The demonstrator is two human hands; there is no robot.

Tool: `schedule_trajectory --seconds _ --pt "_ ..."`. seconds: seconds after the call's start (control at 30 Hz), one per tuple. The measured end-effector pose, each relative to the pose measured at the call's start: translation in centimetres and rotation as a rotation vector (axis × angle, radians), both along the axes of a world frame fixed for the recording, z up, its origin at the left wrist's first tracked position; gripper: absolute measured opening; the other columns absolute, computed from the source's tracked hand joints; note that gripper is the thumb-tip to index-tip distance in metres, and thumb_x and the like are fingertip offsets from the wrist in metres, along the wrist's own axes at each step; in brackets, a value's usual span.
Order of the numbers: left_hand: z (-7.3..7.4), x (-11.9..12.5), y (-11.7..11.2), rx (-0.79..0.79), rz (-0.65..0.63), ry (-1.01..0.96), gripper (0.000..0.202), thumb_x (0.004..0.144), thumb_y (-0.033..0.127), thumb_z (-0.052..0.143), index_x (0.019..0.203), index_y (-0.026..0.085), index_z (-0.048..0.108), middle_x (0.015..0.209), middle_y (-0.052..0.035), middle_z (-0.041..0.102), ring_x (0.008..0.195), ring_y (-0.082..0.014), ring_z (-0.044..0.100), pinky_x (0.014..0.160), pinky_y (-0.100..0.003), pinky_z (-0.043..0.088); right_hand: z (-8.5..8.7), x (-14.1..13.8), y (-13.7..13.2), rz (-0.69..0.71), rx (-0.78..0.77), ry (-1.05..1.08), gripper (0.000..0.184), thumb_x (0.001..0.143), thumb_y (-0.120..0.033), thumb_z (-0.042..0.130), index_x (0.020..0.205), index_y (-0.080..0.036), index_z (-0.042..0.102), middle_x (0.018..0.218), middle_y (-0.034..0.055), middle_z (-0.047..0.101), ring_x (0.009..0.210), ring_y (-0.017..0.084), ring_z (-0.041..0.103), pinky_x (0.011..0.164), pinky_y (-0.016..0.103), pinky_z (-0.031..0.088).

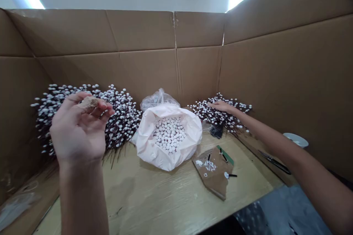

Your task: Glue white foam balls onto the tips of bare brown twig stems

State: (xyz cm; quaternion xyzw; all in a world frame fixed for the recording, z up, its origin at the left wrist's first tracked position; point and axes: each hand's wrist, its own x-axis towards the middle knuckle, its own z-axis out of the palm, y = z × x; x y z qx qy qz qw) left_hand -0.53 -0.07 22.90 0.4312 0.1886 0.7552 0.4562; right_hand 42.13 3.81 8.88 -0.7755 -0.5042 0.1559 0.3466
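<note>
My left hand (82,128) is raised in front of the left bundle of white-berry stems (121,114), palm towards me. Its thumb and curled fingers come together, with a rough beige patch (88,102) at the thumb. Whether that is tape on the thumb or a held piece, I cannot tell. My right hand (222,106) reaches far out to the right bundle of white-berry stems (204,112), its fingers stretched over the berries. A white plastic bag (149,154) full of loose white berries (169,134) stands open between the hands.
A cardboard piece (212,180) with white glue smears and small black sticks lies on the table (154,202). Scissors (275,163) and a white dish (296,139) are at the right. Behind the bag sits a clear plastic bag (160,98). Cardboard walls (143,69) surround the table.
</note>
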Motion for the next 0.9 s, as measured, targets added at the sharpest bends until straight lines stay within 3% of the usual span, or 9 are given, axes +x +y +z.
schedule_trajectory --seconds 0.13,0.2,0.27,0.37,0.47,0.53,0.63,0.73,0.9 --pt "-0.5 0.3 0.4 0.042 -0.042 0.087 0.022 0.075 0.005 0.049 0.065 0.020 0.062 0.050 -0.0014 0.057 0.051 -0.0141 0.055 0.047 -0.022 0.049 2.1 0.5 -0.2 0.064 0.097 0.210 0.086 0.087 -0.071 0.004 0.137 -0.018 0.049 0.131 0.0173 0.059 0.117 0.024 0.059 0.085 0.033 0.051" --pt "-1.1 0.9 0.6 0.109 -0.058 0.130 0.024 0.074 0.002 0.051 0.066 0.020 0.064 0.051 -0.0002 0.060 0.052 -0.0137 0.056 0.049 -0.021 0.049 3.7 0.0 -1.1 0.157 0.187 0.346 0.095 0.081 -0.067 -0.019 0.148 -0.022 0.030 0.138 0.0144 0.053 0.118 0.021 0.058 0.086 0.033 0.051" --pt "-1.9 1.9 0.5 0.219 -0.027 0.205 0.024 0.072 -0.002 0.054 0.071 0.017 0.068 0.056 -0.0005 0.064 0.055 -0.0126 0.058 0.050 -0.019 0.048 5.4 -1.5 -2.2 0.323 0.357 0.625 0.101 0.074 -0.068 -0.028 0.152 -0.022 0.017 0.143 0.0155 0.047 0.120 0.022 0.056 0.087 0.037 0.050" --pt "-3.6 4.1 -0.6 0.386 0.012 0.488 0.024 0.075 0.007 0.066 0.096 0.015 0.072 0.089 -0.0077 0.073 0.082 -0.0164 0.066 0.072 -0.021 0.051 7.5 -5.5 -4.0 0.414 0.447 0.705 0.103 0.072 -0.068 -0.028 0.152 -0.021 0.016 0.143 0.0172 0.046 0.117 0.023 0.057 0.083 0.035 0.052" --pt "-5.3 6.3 -2.5 0.480 0.005 0.792 0.047 0.074 0.020 0.073 0.120 0.021 0.063 0.129 -0.0106 0.062 0.124 -0.0261 0.053 0.107 -0.035 0.038 8.8 -10.4 -5.5 0.534 0.540 0.844 0.100 0.077 -0.069 -0.023 0.148 -0.023 0.028 0.134 0.0173 0.053 0.113 0.026 0.058 0.081 0.039 0.052" --pt "-6.4 7.5 -3.4 0.634 -0.018 0.996 0.052 0.080 0.030 0.068 0.130 0.021 0.055 0.143 -0.0131 0.049 0.137 -0.0302 0.039 0.114 -0.045 0.029 9.3 -13.4 -6.4 0.591 0.605 0.921 0.088 0.084 -0.071 -0.008 0.141 -0.024 0.042 0.126 0.0165 0.059 0.113 0.029 0.057 0.082 0.043 0.051" --pt "-7.6 8.6 -4.0 0.826 0.032 1.195 0.061 0.086 0.041 0.058 0.139 0.016 0.042 0.150 -0.0196 0.037 0.142 -0.0323 0.028 0.115 -0.049 0.027 9.9 -16.8 -7.4 0.625 0.671 0.950 0.061 0.093 -0.063 0.023 0.131 -0.025 0.052 0.118 0.0148 0.062 0.117 0.030 0.053 0.085 0.043 0.050" --pt "-8.2 8.8 -4.1 0.919 0.138 1.339 0.072 0.090 0.046 0.050 0.145 0.007 0.027 0.152 -0.0262 0.027 0.144 -0.0335 0.018 0.115 -0.050 0.024 10.3 -18.8 -8.0 0.711 0.652 0.947 0.060 0.090 -0.065 0.031 0.139 -0.032 0.042 0.131 0.0104 0.055 0.130 0.030 0.043 0.093 0.045 0.046" --pt "-8.2 8.6 -4.7 1.005 0.329 1.513 0.085 0.093 0.054 0.035 0.146 -0.006 0.007 0.152 -0.0348 0.015 0.145 -0.0357 -0.001 0.116 -0.050 0.022 10.7 -20.2 -8.4 0.911 0.728 0.902 0.088 0.071 -0.088 0.025 0.148 -0.048 0.011 0.154 -0.0087 0.030 0.146 0.026 0.013 0.109 0.049 0.029"
